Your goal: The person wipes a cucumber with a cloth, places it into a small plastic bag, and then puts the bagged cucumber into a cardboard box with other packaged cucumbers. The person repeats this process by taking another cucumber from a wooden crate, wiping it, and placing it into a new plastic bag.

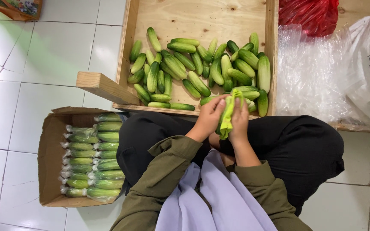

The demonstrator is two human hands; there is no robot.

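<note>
Both my hands meet over my lap at the near edge of a wooden tray (127, 51). My left hand (210, 116) and my right hand (239, 120) hold a bright green cloth (228, 115) between them, wrapped around something long that looks like a cucumber; most of it is hidden by the cloth and my fingers. Just beyond my hands lies a pile of loose green cucumbers (193, 68) spread across the near half of the tray.
A cardboard box (48, 158) on the white tiled floor at my left holds rows of plastic-wrapped cucumbers (93, 158). Clear plastic bags (309, 72) and a red bag (309, 15) lie right of the tray. A wooden block (103, 87) juts out at its left corner.
</note>
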